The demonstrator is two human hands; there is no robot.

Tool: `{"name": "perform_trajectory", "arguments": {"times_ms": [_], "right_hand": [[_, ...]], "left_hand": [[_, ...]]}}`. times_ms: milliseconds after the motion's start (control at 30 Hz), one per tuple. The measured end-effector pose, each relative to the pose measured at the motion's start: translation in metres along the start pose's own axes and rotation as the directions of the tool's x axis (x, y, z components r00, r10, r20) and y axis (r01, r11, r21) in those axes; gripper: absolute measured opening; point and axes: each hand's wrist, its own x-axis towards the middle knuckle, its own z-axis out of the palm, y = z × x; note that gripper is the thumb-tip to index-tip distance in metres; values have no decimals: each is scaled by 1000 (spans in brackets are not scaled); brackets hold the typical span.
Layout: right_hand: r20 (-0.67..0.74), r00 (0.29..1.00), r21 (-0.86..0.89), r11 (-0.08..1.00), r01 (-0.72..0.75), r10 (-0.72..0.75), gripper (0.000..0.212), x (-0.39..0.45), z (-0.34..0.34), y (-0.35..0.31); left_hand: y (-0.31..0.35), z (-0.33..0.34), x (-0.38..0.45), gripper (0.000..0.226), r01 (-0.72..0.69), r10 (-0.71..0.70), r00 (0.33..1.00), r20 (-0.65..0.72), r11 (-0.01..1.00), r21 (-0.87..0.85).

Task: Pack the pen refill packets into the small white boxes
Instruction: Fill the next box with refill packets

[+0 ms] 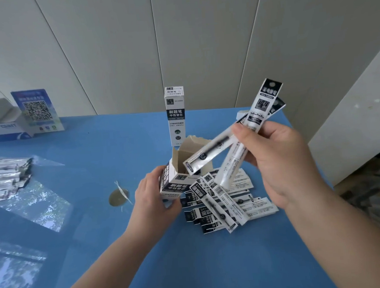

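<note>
1. Your left hand [153,196] grips the open white box [176,180] round its lower part, tilting the mouth up and to the right. That angle looks chosen to present the opening to your other hand, and the flaps stand raised so nothing blocks the way in.

2. Your right hand [275,158] pinches a few refill packets [236,138] near their middle, fanned apart. One lower end hangs just over the box mouth; another points down beside it, toward the pile. Holding them mid-length keeps the ends free to steer, but the fan will probably need squaring up before they slide in together.

3. The loose pile of packets [224,200] lies on the blue desk [117,149] directly under and just near of the box, within easy reach of your right hand, which seems the reason for working above it.

4. A closed white box [175,115] stands upright at the far side, behind the open one, apparently set aside out of the way.

5. A further heap of packets [4,177] waits at the left edge, well apart, and a QR-code sign [37,111] stands far left.
</note>
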Motion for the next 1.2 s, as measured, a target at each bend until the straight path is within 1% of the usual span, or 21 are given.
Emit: {"name": "perform_trajectory", "arguments": {"times_ms": [67,133,233,400,500,567,633,700,767,867,967,1033,1100,1200], "right_hand": [[-50,997,-106,993,57,-63,14,2,9,-3],[-80,992,-177,981,86,-101,24,6,17,-5],[-107,984,-200,973,116,-139,33,11,26,-3],[-128,980,-232,965,121,-154,34,6,43,4],[-134,974,-271,952,139,-181,34,-6,51,10],[-156,974,-264,958,116,-162,42,-8,53,12],[-213,969,-216,973,79,-126,48,-3,53,10],[-265,960,-141,989,48,-84,50,3,54,10],[-300,952,-97,995,27,-55,49,4,58,12],[-314,948,-89,996,16,-44,50,-1,65,21],[-315,948,-113,994,13,-49,54,-3,67,26],[-325,945,-105,994,8,-42,54,0,66,24],[-333,940,-105,994,36,-69,51,4,66,21],[-348,917,-174,975,138,-192,46,8,71,21]], "left_hand": [[1,0,0,69,-18,17,1000,8,1000,16],[3,0,0,71,-52,52,999,10,998,42],[5,0,0,74,-86,85,996,10,994,63],[6,0,0,80,-78,78,997,3,995,63],[7,0,-1,77,-109,108,994,9,991,73],[8,1,-1,74,-115,115,993,3,990,81],[7,2,0,77,-90,91,996,-9,993,73],[4,3,0,79,-71,72,997,-20,995,67],[1,3,0,76,-44,45,999,-24,998,49],[0,4,0,72,-6,7,999,-35,1000,30],[0,3,-2,81,0,1,999,-35,999,36],[0,4,-2,80,-7,8,999,-32,999,41],[1,5,0,77,-20,22,999,-36,998,61],[5,6,0,77,-25,29,999,-40,996,91]]}}
